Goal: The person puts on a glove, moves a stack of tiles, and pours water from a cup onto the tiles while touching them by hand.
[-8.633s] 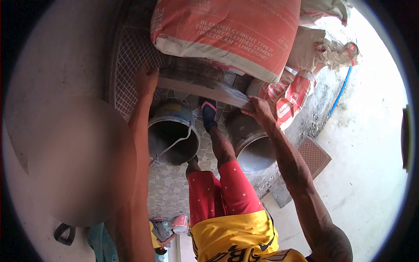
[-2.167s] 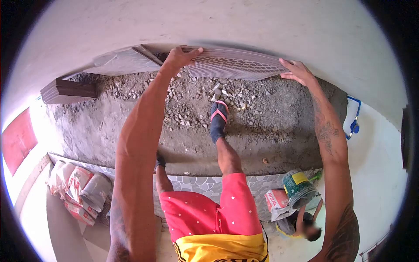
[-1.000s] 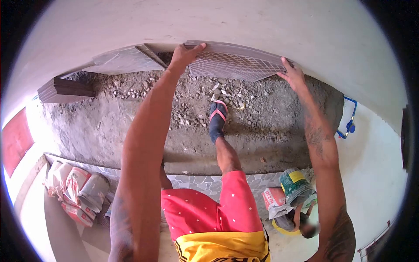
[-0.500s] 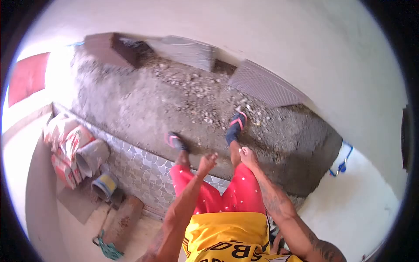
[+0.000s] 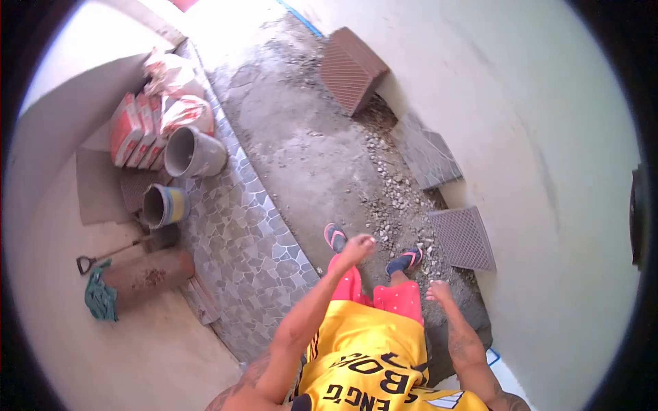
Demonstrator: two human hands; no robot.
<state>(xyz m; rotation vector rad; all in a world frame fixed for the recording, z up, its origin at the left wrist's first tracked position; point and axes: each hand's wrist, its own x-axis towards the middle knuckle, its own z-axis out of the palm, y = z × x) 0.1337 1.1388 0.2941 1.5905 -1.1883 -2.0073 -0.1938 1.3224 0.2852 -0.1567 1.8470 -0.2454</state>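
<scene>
My left hand [image 5: 358, 251] hangs in front of the red shorts, above the left foot, with its fingers curled in and nothing visible in them. On the other side, my right hand [image 5: 439, 292] is beside the right leg, loosely closed, and no object shows in it. Neither hand touches anything. My feet in flip-flops [image 5: 406, 261] stand on rough grey ground with loose gravel [image 5: 394, 195]. Nearest to my right hand, a ridged brown panel [image 5: 463, 236] lies along the wall.
A grey panel [image 5: 426, 152] and stacked brown panels [image 5: 351, 68] lie along the right wall. To the left, a stone-patterned tile strip [image 5: 236, 253] borders the ground. Buckets [image 5: 205, 154], red-and-white bags [image 5: 133, 133], a cylinder [image 5: 154, 274] and a green cloth [image 5: 101, 294] stand beyond.
My view has turned left, so the panels now run along the right and the buckets sit higher. My feet have moved, and my right hand is now out beside the leg.
</scene>
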